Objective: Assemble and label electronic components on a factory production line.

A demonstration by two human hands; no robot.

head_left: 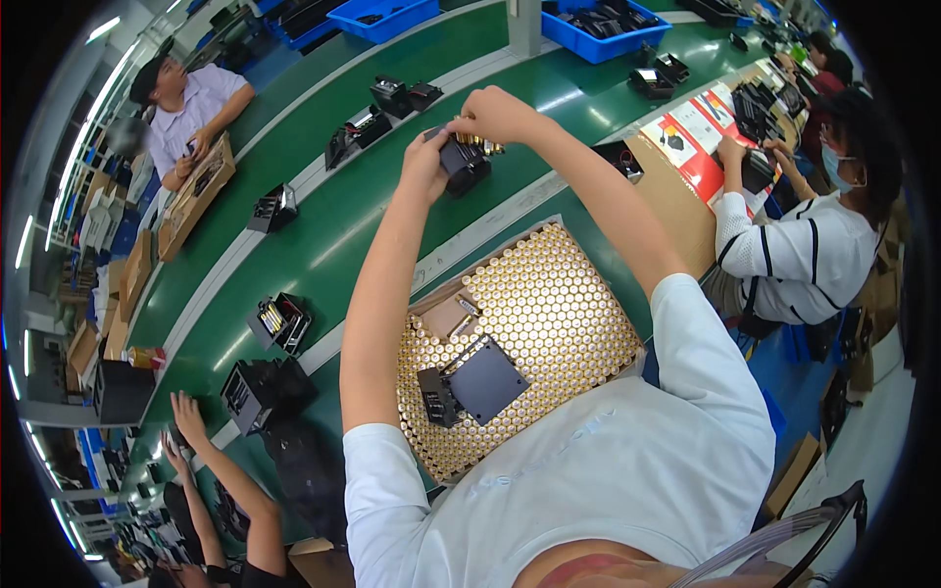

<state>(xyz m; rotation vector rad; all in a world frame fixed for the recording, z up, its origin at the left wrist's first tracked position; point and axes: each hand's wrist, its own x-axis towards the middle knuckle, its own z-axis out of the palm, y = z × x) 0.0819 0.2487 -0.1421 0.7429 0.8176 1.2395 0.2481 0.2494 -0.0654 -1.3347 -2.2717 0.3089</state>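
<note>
Out over the green belt, my left hand (421,167) grips a small black plastic case (465,167) by its left side. My right hand (505,116) is curled over the top of the case, its fingertips meeting the left hand's. Several gold-coloured batteries (480,143) show under the right palm; the fingers partly hide them. Close to my body stands a shallow carton (639,365) packed with upright batteries. On top of these lie a dark open case with a flat square lid (487,380) and a few loose batteries (465,321).
Along the green conveyor (338,240) sit more black cases, one open with batteries inside (281,321). Blue bins (600,31) stand across the belt. Co-workers sit at the far left and right; another person's arms (230,470) reach in at lower left.
</note>
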